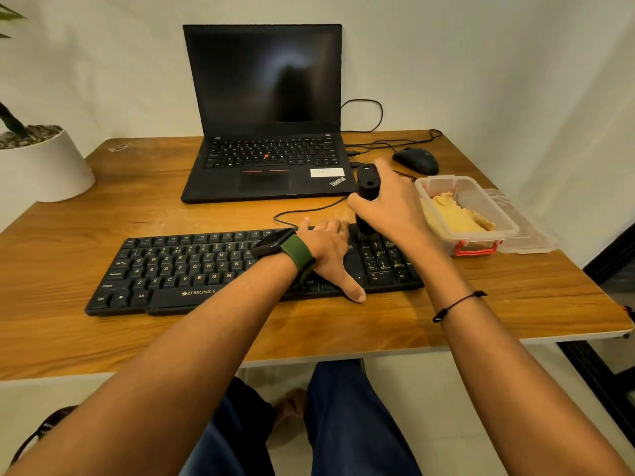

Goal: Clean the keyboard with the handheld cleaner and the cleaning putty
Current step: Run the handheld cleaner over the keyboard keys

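Note:
A black keyboard [178,269] lies across the front of the wooden table [103,338]. My left hand [330,255], with a green-strapped watch on the wrist, rests flat on the keyboard's right part, fingers spread. My right hand [388,201] grips a black handheld cleaner [367,182], held upright with its lower end on the keys above the number pad. Yellow cleaning putty [457,214] sits in an open clear plastic box [501,218] to the right of my right hand.
An open black laptop [264,132] stands behind the keyboard. A black mouse [415,161] and cables lie at the back right. The box's lid [529,235] lies beside the box. A white plant pot [41,166] stands at the left edge.

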